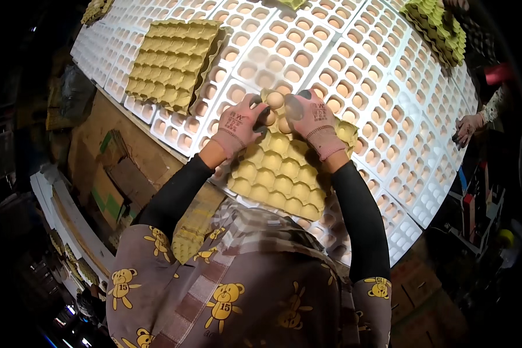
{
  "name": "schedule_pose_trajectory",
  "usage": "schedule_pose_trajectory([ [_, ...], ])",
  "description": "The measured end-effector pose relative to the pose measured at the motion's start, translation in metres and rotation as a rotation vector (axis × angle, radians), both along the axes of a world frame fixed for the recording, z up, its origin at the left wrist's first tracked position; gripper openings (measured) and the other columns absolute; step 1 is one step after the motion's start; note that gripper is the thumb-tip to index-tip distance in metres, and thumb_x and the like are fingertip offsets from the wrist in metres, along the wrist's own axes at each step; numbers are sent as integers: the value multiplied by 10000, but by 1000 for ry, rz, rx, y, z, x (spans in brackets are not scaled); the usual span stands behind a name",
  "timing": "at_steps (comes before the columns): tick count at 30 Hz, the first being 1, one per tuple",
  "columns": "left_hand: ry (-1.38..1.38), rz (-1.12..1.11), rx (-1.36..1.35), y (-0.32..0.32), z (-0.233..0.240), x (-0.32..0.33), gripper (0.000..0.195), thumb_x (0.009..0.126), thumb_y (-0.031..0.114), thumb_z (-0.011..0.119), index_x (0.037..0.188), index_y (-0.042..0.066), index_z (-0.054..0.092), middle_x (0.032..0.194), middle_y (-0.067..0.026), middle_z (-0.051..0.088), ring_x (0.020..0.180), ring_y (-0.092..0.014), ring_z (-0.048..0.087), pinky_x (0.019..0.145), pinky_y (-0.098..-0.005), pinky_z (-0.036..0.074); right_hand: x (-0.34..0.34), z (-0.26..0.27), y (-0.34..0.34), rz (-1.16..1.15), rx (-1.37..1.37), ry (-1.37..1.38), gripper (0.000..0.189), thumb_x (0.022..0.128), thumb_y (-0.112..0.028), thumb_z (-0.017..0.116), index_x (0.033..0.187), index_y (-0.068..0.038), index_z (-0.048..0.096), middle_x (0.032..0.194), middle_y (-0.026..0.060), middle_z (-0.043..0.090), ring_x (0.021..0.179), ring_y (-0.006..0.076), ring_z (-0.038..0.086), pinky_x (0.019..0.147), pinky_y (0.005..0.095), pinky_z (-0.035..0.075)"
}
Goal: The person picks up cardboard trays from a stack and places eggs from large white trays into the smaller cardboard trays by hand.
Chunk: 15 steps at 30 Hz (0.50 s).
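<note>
A yellow moulded-pulp egg tray (282, 174) lies tilted in front of me on white egg trays. Several brown eggs (275, 100) are gathered at its far end between my hands. My left hand (237, 126), in a pink glove with dark fingertips, curls its fingers and thumb around an egg (267, 118) there. Opposite it, my right hand (311, 117), gloved alike, bends its fingers down close to another egg (283, 125); whether they grip one is hidden. The tray's near cups hold no eggs.
White plastic trays (330, 37) of eggs cover the table. A stack of pulp trays (169, 65) stands at left, another (439, 32) at far right. Another person's gloved hand (467, 128) is at the right edge. Cardboard (126, 174) lies beside the table at left.
</note>
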<state>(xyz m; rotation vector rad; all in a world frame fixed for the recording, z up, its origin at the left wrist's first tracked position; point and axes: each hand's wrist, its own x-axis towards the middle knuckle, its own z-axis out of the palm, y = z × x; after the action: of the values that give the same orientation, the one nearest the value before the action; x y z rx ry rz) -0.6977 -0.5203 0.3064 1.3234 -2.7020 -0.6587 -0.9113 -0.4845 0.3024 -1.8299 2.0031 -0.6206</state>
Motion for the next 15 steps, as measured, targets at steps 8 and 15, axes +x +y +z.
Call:
schedule_pose_trajectory([
  [8,-147,-111,-70,-39,13,-22,427,817,256,671,1238,219,611,1263,-204,513,920,-352,637,782,-409,523,-34,52,38,-108,168,-1507,262,877,-206,633,1070,-36,686,970,62,664,829,179,633,757,279,521],
  [15,-342,-196,-126,-51,25,-51,535,662,291,812,1170,242,650,1283,-110,519,942,-310,661,764,-406,544,10,6,16,320,89,243,149,868,-257,591,910,-180,711,1130,132,533,941,308,596,729,386,496],
])
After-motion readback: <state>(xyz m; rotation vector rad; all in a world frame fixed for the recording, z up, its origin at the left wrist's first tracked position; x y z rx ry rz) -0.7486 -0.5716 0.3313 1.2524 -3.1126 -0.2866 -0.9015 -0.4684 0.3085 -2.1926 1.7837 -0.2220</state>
